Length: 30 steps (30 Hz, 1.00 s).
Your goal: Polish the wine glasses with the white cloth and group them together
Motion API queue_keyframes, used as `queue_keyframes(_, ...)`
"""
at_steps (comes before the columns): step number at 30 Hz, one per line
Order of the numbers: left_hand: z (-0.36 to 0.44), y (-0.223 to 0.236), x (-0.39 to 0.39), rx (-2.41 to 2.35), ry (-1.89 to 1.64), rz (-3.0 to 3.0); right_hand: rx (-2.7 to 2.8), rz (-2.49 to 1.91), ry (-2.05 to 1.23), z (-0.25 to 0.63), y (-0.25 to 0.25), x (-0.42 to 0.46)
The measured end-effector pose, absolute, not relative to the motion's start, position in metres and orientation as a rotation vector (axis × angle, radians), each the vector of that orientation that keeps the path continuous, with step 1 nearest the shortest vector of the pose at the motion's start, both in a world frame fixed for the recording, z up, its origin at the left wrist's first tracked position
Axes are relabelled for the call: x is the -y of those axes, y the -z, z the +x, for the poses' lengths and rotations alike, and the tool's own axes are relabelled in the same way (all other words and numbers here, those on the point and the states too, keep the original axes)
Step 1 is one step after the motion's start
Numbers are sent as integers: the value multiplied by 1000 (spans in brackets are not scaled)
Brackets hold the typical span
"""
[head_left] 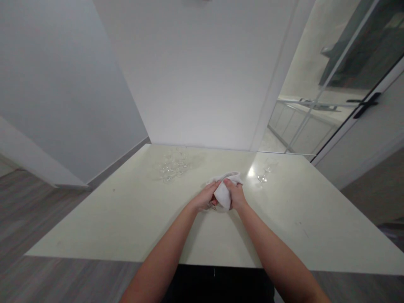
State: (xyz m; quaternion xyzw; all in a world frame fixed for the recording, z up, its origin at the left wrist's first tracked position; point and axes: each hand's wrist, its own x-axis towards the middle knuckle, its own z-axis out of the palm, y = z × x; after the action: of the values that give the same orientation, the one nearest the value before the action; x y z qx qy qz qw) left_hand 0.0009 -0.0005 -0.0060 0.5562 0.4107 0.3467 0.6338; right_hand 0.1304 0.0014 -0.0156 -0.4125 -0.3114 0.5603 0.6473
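Both my hands meet over the middle of the pale table (126, 219). My left hand (205, 197) is closed around a clear glass (211, 206), of which only a bit shows under the fingers. My right hand (236, 194) is closed on a white cloth (223, 191) that is bunched over the glass. A group of several clear glasses (172, 166) stands at the far left of the table. One clear stemmed glass (264, 174) stands alone at the far right, beside a bright glare spot.
The table butts against a white wall (202, 75). Grey wood floor (28, 210) lies on the left and right. A glass partition (318, 109) and a door with a black handle (366, 105) stand at the right.
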Motion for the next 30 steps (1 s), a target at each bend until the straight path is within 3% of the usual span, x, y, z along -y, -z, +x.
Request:
queue_keyframes(3, 1, 5, 0, -903, -711, 1240, 721, -883, -1304, 132, 14, -1)
queue_keyframes(8, 2, 6, -1, -997, -981, 1563, 637, -947, -1142, 131, 14, -5)
queue_keyframes(14, 0, 8, 2, -841, -633, 1243, 577, -897, -1258, 134, 13, -6)
queue_keyframes(20, 0, 7, 1, -947, -914, 1543, 567, -946, -1057, 131, 16, -10)
queue_keyframes(26, 2, 4, 6, -843, -671, 1252, 665, -881, -1298, 140, 15, -8)
queue_keyframes(30, 2, 8, 2, -944, -814, 1459, 657, -938, -1190, 137, 15, -9)
